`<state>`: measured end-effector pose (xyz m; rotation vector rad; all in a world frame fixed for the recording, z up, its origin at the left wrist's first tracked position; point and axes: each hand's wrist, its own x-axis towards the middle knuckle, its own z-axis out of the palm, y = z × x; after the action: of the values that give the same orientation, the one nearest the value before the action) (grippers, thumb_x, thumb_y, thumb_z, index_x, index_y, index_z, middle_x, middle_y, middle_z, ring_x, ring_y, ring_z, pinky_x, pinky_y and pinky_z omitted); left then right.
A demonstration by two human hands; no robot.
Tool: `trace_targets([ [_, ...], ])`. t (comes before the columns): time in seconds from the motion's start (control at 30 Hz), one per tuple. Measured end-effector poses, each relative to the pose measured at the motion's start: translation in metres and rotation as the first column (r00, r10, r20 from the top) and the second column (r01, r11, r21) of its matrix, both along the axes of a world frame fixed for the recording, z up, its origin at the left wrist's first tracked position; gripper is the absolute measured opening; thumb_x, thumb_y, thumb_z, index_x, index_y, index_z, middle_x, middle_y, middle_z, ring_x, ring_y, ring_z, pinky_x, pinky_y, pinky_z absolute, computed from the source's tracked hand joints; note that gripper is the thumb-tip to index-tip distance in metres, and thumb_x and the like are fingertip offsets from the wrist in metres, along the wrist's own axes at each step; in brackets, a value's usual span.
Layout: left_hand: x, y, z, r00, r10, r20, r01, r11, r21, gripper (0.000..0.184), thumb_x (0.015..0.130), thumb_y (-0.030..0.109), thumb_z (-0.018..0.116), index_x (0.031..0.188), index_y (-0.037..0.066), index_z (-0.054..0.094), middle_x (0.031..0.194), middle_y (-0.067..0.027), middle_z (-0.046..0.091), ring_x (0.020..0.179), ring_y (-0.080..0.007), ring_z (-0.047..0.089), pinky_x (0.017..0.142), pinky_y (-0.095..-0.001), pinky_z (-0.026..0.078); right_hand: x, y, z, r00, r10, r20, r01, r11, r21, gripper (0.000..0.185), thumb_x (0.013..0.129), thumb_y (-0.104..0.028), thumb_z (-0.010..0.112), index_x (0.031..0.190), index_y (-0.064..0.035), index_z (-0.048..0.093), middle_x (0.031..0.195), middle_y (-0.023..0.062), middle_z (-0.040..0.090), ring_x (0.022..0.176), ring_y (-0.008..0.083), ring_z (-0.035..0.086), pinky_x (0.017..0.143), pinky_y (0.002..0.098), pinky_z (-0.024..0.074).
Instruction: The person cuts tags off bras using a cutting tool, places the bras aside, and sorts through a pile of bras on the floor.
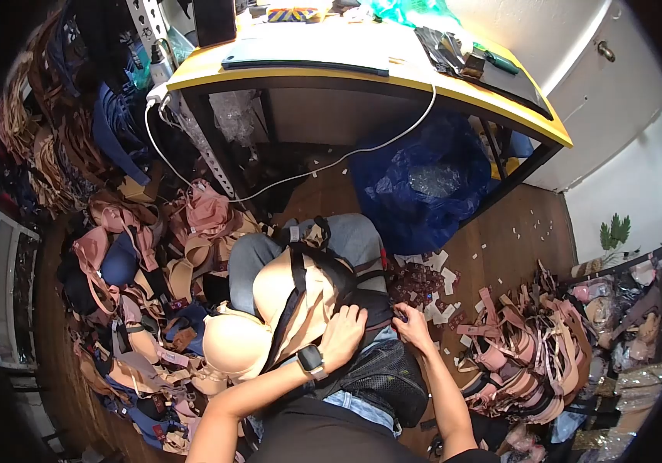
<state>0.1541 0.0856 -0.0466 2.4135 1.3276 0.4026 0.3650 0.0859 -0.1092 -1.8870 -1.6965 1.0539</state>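
A beige bra (242,339) with black trim lies over my lap, its cups on the left. My left hand (344,333), below a dark watch (312,360), rests with bent fingers on dark fabric (375,306) at the right of the bra. Across from it, my right hand (412,322) pinches the right edge of that fabric. Whether the fabric belongs to the bra or to the black mesh bag (385,378) on my lap, I cannot tell. The tips of my left fingers are partly hidden.
Heaped bras (126,332) cover the floor at left; another bra pile (535,351) sits at right. Ahead stands a yellow-edged table (308,73) with a blue plastic bag (423,185) under it. A white cable (331,163) hangs across. Tags (431,282) litter the floor.
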Motion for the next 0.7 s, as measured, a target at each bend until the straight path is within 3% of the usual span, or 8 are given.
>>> trace_targets([
  [0.13, 0.001, 0.0, -0.007, 0.996, -0.067, -0.06, 0.07, 0.997, 0.04, 0.041, 0.065, 0.002, 0.056, 0.105, -0.005, 0.051, 0.088, -0.0147, 0.048, 0.081, -0.0268, 0.05, 0.067, -0.0341, 0.046, 0.013, 0.008, 0.031, 0.978, 0.051, 0.2, -0.044, 0.998, -0.04, 0.036, 0.064, -0.009, 0.056, 0.1, -0.0065, 0.059, 0.082, 0.0193, 0.062, 0.079, 0.0317, 0.062, 0.068, 0.0357, 0.0473],
  [0.23, 0.0, 0.003, -0.003, 0.998, -0.054, 0.035, 0.053, 0.998, 0.013, 0.03, 0.067, 0.002, 0.057, 0.096, -0.003, 0.054, 0.084, -0.0138, 0.049, 0.077, -0.0282, 0.051, 0.065, -0.0353, 0.046, -0.009, 0.034, 0.088, 0.883, 0.089, 0.46, -0.191, 0.965, 0.18, 0.025, 0.063, -0.001, 0.055, 0.087, -0.0078, 0.055, 0.068, 0.0151, 0.06, 0.069, 0.0347, 0.059, 0.059, 0.0425, 0.0453],
  [0.37, -0.013, 0.015, 0.024, 0.922, 0.094, 0.375, -0.059, 0.993, -0.103, 0.01, 0.071, 0.006, 0.058, 0.079, -0.001, 0.057, 0.077, -0.0151, 0.051, 0.07, -0.0316, 0.051, 0.063, -0.0389, 0.044, -0.076, 0.061, 0.147, 0.907, 0.266, 0.326, -0.412, 0.717, 0.562, 0.053, 0.052, 0.003, 0.064, 0.103, -0.0132, 0.056, 0.119, 0.0058, 0.054, 0.074, 0.0249, 0.063, 0.061, 0.032, 0.0511],
  [0.4, -0.022, 0.016, 0.038, 0.927, 0.138, 0.348, -0.133, 0.99, -0.039, 0.007, 0.073, 0.003, 0.059, 0.078, -0.002, 0.057, 0.079, -0.0109, 0.054, 0.071, -0.0243, 0.056, 0.061, -0.0328, 0.046, -0.092, 0.063, 0.158, 0.927, 0.304, 0.221, -0.375, 0.72, 0.584, 0.058, 0.056, -0.003, 0.07, 0.11, -0.0146, 0.054, 0.112, 0.0072, 0.057, 0.073, 0.0229, 0.063, 0.06, 0.0311, 0.051],
  [0.47, -0.038, 0.023, 0.043, 0.668, 0.417, 0.616, -0.118, 0.877, -0.466, 0.008, 0.076, 0.002, 0.061, 0.081, -0.003, 0.056, 0.078, -0.0047, 0.056, 0.073, -0.0138, 0.058, 0.058, -0.0257, 0.048, -0.104, 0.061, 0.172, 0.972, 0.233, 0.0, -0.194, 0.806, 0.559, 0.056, 0.063, -0.011, 0.073, 0.115, -0.0154, 0.052, 0.102, 0.0086, 0.06, 0.071, 0.0223, 0.063, 0.059, 0.0308, 0.0502],
  [0.53, -0.058, 0.031, 0.044, 0.45, 0.634, 0.629, 0.057, 0.683, -0.729, 0.009, 0.08, 0.003, 0.061, 0.078, -0.002, 0.054, 0.073, -0.004, 0.055, 0.07, -0.0088, 0.057, 0.059, -0.022, 0.051, -0.1, 0.05, 0.17, 0.981, 0.193, -0.024, -0.157, 0.858, 0.488, 0.043, 0.08, -0.024, 0.061, 0.117, -0.0087, 0.046, 0.092, 0.0135, 0.062, 0.074, 0.0266, 0.062, 0.059, 0.0337, 0.0483],
  [0.6, -0.065, 0.036, 0.051, 0.191, 0.805, 0.561, 0.156, 0.54, -0.827, 0.01, 0.08, 0.001, 0.06, 0.075, -0.001, 0.052, 0.073, -0.0048, 0.055, 0.068, -0.0091, 0.056, 0.061, -0.0223, 0.053, -0.097, 0.021, 0.13, 0.986, 0.157, -0.05, -0.139, 0.956, 0.259, 0.032, 0.089, -0.027, 0.047, 0.114, -0.0069, 0.046, 0.093, 0.0176, 0.061, 0.078, 0.0319, 0.061, 0.063, 0.0395, 0.0473],
  [0.7, -0.064, 0.035, 0.047, 0.158, 0.792, 0.59, 0.189, 0.562, -0.805, 0.011, 0.081, 0.001, 0.059, 0.074, 0.001, 0.05, 0.072, -0.0032, 0.054, 0.067, -0.0082, 0.056, 0.06, -0.0238, 0.055, -0.103, 0.007, 0.119, 0.978, 0.193, -0.075, -0.176, 0.967, 0.186, 0.03, 0.092, -0.026, 0.039, 0.113, -0.0052, 0.043, 0.089, 0.0182, 0.061, 0.077, 0.0344, 0.061, 0.062, 0.0424, 0.0462],
])
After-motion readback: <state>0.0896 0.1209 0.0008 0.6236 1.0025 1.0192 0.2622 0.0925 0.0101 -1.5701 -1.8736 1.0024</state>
